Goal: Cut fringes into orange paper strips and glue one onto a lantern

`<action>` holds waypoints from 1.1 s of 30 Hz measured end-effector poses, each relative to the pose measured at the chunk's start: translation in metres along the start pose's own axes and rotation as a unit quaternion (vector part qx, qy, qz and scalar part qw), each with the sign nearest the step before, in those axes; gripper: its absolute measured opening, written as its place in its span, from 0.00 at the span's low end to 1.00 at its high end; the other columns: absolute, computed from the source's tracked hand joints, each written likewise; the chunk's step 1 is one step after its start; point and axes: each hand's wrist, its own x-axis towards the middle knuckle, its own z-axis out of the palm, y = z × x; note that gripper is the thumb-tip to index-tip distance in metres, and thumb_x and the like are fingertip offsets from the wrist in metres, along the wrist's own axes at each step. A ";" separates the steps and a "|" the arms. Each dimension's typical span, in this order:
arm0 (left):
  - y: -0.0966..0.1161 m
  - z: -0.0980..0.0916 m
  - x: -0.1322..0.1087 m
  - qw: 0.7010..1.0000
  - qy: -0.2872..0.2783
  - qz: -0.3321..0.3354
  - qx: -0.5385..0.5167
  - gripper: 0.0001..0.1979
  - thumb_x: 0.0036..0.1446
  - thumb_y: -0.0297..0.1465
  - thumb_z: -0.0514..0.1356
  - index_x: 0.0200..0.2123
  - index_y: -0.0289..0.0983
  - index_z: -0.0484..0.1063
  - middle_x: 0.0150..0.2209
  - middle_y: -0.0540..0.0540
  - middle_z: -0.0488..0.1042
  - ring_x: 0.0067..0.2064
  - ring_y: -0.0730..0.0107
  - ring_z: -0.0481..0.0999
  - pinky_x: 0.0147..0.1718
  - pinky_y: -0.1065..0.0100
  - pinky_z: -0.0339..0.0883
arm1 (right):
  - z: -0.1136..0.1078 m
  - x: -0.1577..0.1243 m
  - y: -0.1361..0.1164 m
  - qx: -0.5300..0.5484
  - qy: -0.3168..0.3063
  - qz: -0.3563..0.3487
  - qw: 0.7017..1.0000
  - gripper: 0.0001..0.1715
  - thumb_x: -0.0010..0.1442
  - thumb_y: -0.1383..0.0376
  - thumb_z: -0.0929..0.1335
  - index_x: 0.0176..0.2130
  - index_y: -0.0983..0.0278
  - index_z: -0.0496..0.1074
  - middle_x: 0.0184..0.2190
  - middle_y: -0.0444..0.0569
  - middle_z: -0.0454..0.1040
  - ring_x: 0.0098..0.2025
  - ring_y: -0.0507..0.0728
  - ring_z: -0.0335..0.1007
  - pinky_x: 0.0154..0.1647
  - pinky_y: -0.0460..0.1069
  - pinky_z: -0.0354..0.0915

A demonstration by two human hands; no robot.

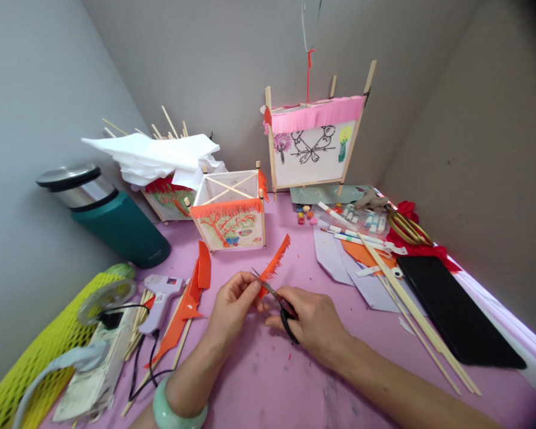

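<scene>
Pink tabletop (268, 387): left hand (237, 301) pinching fringed orange strip (276, 261), right hand (315, 320) closed round scissors (274, 294), blades at strip's lower end; strip in front of orange-fringed lantern (234, 229)

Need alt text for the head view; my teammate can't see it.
The right hand holds black-handled scissors at a fringed orange paper strip that the left hand grips above a pink table. Behind are an orange-fringed lantern and a pink-fringed lantern on a red string, with a glue gun at left and a black phone at right.
</scene>
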 end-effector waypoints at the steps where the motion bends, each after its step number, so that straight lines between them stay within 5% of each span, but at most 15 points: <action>1: 0.000 0.000 0.000 1.000 0.001 -0.002 0.001 0.09 0.53 0.35 0.62 0.30 0.36 0.66 0.19 0.55 0.68 0.22 0.77 0.68 0.27 0.72 0.65 | 0.000 0.000 0.000 -0.003 -0.002 0.001 1.000 0.17 0.54 0.52 0.71 0.35 0.63 0.70 0.27 0.43 0.74 0.26 0.53 0.67 0.27 0.45 0.52; 19: 0.003 0.001 0.004 0.996 0.067 -0.004 -0.066 0.11 0.53 0.37 0.62 0.31 0.36 0.67 0.16 0.56 0.67 0.19 0.75 0.67 0.27 0.70 0.67 | -0.014 0.002 0.008 0.046 -0.045 -0.013 0.998 0.14 0.52 0.55 0.72 0.33 0.62 0.70 0.23 0.40 0.65 0.24 0.50 0.58 0.26 0.44 0.54; 26: 0.003 -0.005 0.011 0.988 0.114 0.021 -0.104 0.12 0.51 0.37 0.63 0.31 0.35 0.66 0.29 0.52 0.74 0.18 0.81 0.65 0.26 0.68 0.70 | -0.013 0.000 0.018 0.060 -0.052 -0.039 0.996 0.18 0.55 0.51 0.70 0.35 0.64 0.70 0.23 0.41 0.65 0.24 0.51 0.59 0.26 0.45 0.55; 33: -0.004 -0.008 0.014 0.990 0.101 0.036 -0.096 0.12 0.52 0.37 0.62 0.31 0.35 0.64 0.28 0.50 0.76 0.20 0.78 0.69 0.29 0.67 0.71 | -0.009 0.000 0.020 0.070 -0.031 -0.029 0.997 0.20 0.54 0.51 0.70 0.37 0.64 0.71 0.24 0.43 0.68 0.25 0.51 0.60 0.27 0.45 0.58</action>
